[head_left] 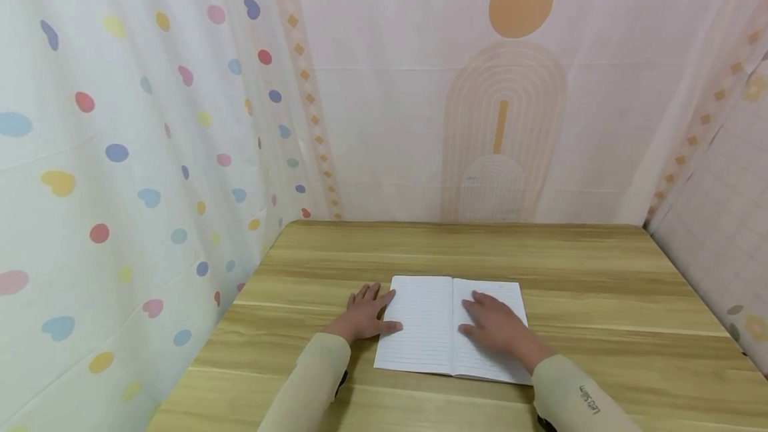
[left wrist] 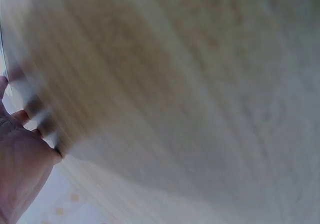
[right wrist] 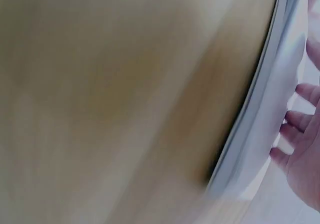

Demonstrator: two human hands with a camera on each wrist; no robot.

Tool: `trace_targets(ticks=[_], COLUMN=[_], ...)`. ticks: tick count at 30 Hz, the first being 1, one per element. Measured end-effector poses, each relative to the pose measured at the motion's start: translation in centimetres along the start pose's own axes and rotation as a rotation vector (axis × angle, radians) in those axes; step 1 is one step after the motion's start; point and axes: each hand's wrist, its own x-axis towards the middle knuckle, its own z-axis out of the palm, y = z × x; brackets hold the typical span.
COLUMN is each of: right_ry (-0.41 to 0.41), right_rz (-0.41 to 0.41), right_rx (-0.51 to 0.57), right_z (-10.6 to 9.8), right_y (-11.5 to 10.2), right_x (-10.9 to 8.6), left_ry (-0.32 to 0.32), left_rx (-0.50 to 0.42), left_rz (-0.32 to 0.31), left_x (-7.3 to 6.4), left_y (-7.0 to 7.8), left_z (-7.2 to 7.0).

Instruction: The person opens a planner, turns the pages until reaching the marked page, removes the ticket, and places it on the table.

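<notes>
An open notebook (head_left: 420,345) with lined white pages lies flat on the wooden table, its fold running down the middle. At its left edge rests my left hand (head_left: 365,315), fingers spread, with thumb and forefinger over the page margin and the other fingers on the wood. My right hand (head_left: 495,327) lies across the right-hand page with its fingers extended toward the fold. In the right wrist view the notebook's page edges (right wrist: 250,114) show as a thin stack beside the fingers. The left wrist view shows my left hand (left wrist: 22,159) with its fingertips down at the tabletop.
The wood-grain table (head_left: 600,292) extends around the notebook on every side. Behind it hangs a pale curtain (head_left: 384,119) with an arch print, and a curtain with coloured dots (head_left: 150,232) runs along the left. A light patterned cloth (head_left: 720,219) borders the right.
</notes>
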Motion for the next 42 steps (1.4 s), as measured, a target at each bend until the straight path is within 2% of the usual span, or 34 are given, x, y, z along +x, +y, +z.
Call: trace_targets(ticks=[5, 8, 12, 24, 33, 36, 39, 40, 42], right_ry=[-0.001, -0.014, -0.011, -0.012, -0.006, 0.021, 0.084, 0.112, 0.145], right_rz=[0.173, 0.278, 0.329, 0.331, 0.316, 0.285, 0.233, 0.221, 0.219], right_rx=[-0.050, -0.039, -0.011, -0.020, -0.037, -0.049, -0.053, -0.032, 0.087], right_z=[-1.1, -1.7, -2.3, -3.0, -2.6, -2.4, -2.4, -2.5, -2.8], right_y=[3.1, 4.9, 6.4, 6.2, 6.3, 6.1, 5.7, 5.5, 4.9], right_x=[-0.6, -1.0, -1.4, -1.5, -1.4, -1.3, -1.0, -0.8, -0.4], left_ry=[-0.001, -0.001, -0.002, 0.005, -0.002, -0.006, -0.006, -0.006, -0.002], left_rx=[-0.008, -0.009, -0.012, -0.012, -0.011, -0.009, -0.007, -0.006, -0.009], left_rz=[0.004, 0.007, 0.003, -0.006, -0.015, -0.014, -0.011, -0.010, -0.008], left_x=[0.0, -0.1, -0.2, -0.2, 0.0, 0.0, 0.0, 0.0, 0.0], left_y=[0.0, 0.1, 0.1, 0.2, 0.0, -0.1, -0.1, -0.1, 0.0], left_z=[0.0, -0.1, -0.1, 0.0, 0.1, 0.1, 0.1, 0.1, 0.1])
